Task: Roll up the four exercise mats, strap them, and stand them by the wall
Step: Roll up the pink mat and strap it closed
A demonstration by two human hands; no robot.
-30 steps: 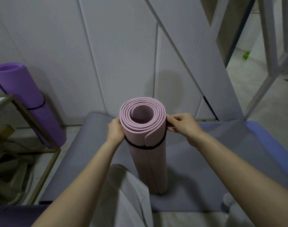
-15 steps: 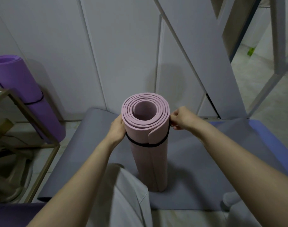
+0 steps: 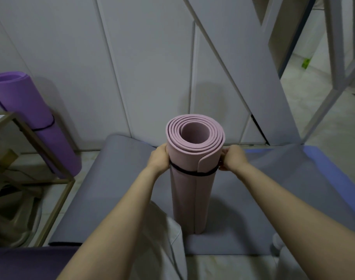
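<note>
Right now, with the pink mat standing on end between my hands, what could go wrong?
1. Only one strap shows, near the top of the pink mat; below it the outer flap could spring loose.
2. The roll stands on the soft grey mat, steadied only up high by the left hand and right hand; let go and it may topple.

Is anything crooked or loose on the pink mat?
Slightly. The pink mat stands upright, but its outer flap lifts a little above the strap. The left hand and right hand grip its top.
</note>
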